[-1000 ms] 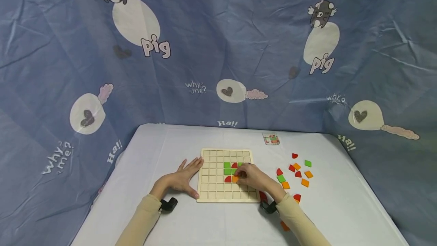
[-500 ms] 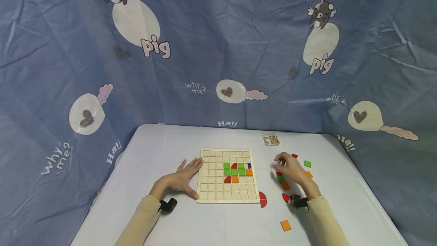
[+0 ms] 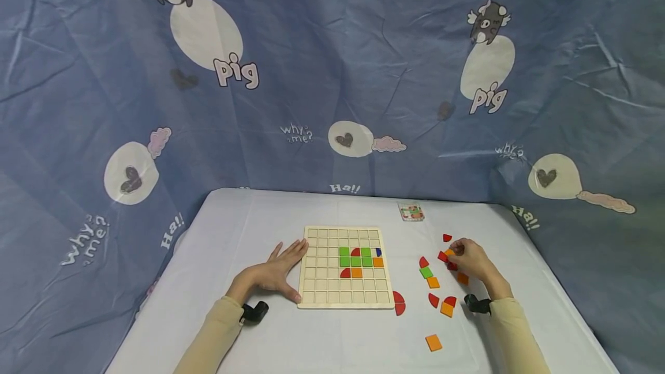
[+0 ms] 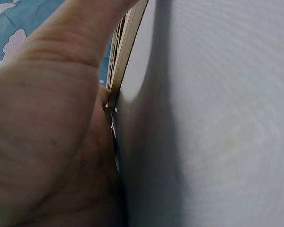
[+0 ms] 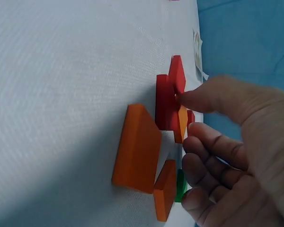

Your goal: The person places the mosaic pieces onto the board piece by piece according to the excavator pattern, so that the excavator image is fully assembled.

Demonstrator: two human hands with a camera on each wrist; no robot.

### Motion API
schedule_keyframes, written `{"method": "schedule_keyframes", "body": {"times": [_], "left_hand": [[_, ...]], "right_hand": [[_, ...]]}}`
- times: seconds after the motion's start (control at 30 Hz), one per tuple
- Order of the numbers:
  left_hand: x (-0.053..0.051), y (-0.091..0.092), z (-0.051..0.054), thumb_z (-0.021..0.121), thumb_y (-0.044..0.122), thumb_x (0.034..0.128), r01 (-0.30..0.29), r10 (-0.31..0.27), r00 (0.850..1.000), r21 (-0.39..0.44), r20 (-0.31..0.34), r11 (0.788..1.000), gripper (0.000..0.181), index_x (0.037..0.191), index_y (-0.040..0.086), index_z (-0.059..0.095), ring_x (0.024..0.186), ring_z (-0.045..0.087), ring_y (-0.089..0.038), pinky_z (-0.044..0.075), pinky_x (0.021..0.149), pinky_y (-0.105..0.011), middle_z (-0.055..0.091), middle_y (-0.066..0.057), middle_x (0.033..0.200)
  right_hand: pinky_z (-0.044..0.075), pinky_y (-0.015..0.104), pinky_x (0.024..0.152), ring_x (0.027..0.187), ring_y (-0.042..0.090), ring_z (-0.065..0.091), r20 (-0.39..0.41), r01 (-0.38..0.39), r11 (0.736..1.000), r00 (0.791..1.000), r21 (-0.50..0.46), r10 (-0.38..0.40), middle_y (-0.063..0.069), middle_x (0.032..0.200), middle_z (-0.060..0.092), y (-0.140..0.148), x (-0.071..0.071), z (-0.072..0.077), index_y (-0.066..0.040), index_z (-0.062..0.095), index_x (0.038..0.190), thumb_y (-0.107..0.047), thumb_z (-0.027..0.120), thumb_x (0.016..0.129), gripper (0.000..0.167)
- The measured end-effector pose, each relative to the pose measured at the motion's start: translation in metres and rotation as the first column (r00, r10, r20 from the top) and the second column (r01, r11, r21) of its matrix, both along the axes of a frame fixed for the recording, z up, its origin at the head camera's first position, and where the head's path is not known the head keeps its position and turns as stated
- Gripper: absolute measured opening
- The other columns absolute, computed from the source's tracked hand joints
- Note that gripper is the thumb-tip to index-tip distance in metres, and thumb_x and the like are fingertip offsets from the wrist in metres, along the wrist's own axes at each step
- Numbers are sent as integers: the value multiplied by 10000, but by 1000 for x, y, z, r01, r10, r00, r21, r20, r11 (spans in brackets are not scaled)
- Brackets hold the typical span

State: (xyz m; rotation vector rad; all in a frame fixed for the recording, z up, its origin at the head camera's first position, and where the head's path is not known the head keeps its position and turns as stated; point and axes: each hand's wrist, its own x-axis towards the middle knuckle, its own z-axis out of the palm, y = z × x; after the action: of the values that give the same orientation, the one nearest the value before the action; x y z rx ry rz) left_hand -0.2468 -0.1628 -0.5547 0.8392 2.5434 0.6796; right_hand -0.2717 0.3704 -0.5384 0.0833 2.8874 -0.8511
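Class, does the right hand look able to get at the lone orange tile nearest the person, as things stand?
Probably yes, though the right hand would first have to draw back from the tiles farther forward. Nothing covers the lone orange tile, and no other tile touches it.

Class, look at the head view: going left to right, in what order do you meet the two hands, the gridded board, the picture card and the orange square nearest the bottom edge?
Left hand → gridded board → picture card → orange square → right hand.
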Motion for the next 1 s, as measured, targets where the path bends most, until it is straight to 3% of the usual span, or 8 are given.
{"method": "schedule_keyframes", "body": {"times": [0.3, 0.47, 0.63, 0.77, 1.0], "left_hand": [[1, 2, 3, 819, 590, 631, 6, -6, 1000, 10, -10, 1000, 1330, 1549, 45, 26, 1508, -55, -313, -125, 1166, -604, -37, -117, 1634], [2, 2, 3, 820, 592, 629, 4, -4, 1000, 5, 1, 1000, 1335, 1549, 51, 17, 1509, -63, -301, -131, 1170, -591, -45, -107, 1635], [3, 1, 2, 813, 614, 623, -6, 6, 1000, -1, 6, 1000, 1340, 1554, 80, 11, 1511, -72, -275, -141, 1174, -573, -53, -80, 1637], [2, 0, 2, 817, 611, 616, -10, 10, 1000, 1, -3, 1000, 1345, 1553, 71, 16, 1511, -66, -280, -135, 1173, -583, -47, -87, 1636], [1, 0, 1, 807, 645, 601, -14, 14, 1000, -10, 3, 1000, 1357, 1557, 97, 14, 1512, -75, -254, -146, 1175, -568, -51, -61, 1637]], "right_hand": [[504, 264, 666, 793, 218, 545, 38, 29, 999, 999, -21, -29, 137, 942, 602, 0, -2, -3, 24, 575, 1059, -171, 708, 826, 331], [481, 247, 612, 747, 200, 530, -13, 15, 1000, 1000, -20, -15, 112, 893, 590, -7, 2, 1, 23, 568, 1029, -182, 717, 815, 331], [470, 231, 570, 708, 173, 525, -102, -55, 998, 993, -16, 53, 92, 873, 581, -29, 4, 8, 2, 573, 1017, -246, 759, 807, 375], [449, 214, 557, 701, 137, 514, -179, -171, 985, 970, -21, 164, 55, 860, 587, -60, 8, 9, -42, 606, 994, -203, 778, 785, 315], [440, 209, 629, 767, 123, 501, -248, -384, 923, 896, -14, 369, -18, 888, 580, -122, 21, 13, -102, 629, 963, -122, 782, 743, 268]]}}
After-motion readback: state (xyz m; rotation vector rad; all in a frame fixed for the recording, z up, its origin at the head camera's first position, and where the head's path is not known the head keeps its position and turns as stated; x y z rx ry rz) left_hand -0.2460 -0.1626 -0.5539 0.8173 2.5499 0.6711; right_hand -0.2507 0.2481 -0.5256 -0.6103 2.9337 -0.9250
